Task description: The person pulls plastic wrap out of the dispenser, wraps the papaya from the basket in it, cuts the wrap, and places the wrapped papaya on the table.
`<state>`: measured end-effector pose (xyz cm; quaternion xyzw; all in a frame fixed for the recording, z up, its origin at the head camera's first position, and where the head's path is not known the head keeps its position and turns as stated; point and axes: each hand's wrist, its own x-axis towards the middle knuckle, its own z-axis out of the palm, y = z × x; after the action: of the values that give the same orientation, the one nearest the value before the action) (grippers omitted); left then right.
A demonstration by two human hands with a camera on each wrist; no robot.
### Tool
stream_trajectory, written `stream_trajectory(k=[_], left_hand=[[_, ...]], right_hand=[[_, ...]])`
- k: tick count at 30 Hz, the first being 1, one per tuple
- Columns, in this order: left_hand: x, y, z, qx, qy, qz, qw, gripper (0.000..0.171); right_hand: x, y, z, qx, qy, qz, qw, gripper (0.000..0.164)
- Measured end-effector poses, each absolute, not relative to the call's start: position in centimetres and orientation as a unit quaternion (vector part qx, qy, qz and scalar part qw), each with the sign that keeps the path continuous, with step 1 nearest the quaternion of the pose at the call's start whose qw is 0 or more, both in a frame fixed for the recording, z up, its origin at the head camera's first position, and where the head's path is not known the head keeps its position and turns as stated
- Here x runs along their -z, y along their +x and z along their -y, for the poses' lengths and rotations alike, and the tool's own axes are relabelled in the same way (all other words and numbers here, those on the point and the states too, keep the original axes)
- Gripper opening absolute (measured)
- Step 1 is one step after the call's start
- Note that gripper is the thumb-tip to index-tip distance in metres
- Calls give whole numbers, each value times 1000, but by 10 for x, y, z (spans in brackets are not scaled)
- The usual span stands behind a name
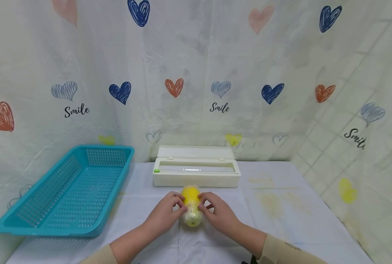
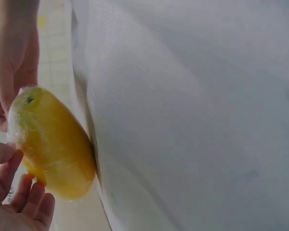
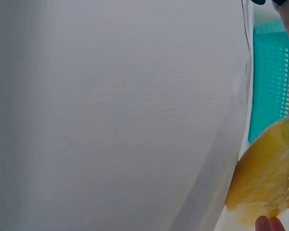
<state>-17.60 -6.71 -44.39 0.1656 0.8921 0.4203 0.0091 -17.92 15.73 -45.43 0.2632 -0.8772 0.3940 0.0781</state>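
An oblong yellow fruit [image 1: 192, 196], greenish at its stem end, lies on the table wrapped in clear cling film [image 1: 193, 211]. On its left side my left hand [image 1: 166, 212] pinches the film between thumb and forefinger; the left wrist view shows the other fingers bent beside the fruit [image 2: 62, 149]. My right hand [image 1: 220, 214] is at the opposite side, thumb and forefinger at the film. In the right wrist view only a few fingertips [image 3: 263, 224] show below the fruit [image 3: 260, 178].
Just behind the fruit stands a white cling film dispenser [image 1: 196, 180], lid raised, with a roll [image 1: 196, 169] inside. A blue-green plastic basket [image 1: 98, 223] sits on the left of the white-covered table [image 1: 272, 227]. A curtain printed with hearts [image 1: 182, 47] hangs behind.
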Motion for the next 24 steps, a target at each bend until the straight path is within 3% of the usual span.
stream_trajectory(k=[6, 15, 24], left_hand=[[445, -180, 67, -444, 193, -875, 24, 20], [442, -182, 71, -286, 277, -916, -53, 10], [436, -190, 77, -306, 311, -900, -4, 12]], right_hand=[[451, -182, -156, -405, 274, 871, 48, 14], [450, -183, -164, -349, 302, 883, 83, 9], [450, -188, -169, -321, 339, 879, 93, 12]])
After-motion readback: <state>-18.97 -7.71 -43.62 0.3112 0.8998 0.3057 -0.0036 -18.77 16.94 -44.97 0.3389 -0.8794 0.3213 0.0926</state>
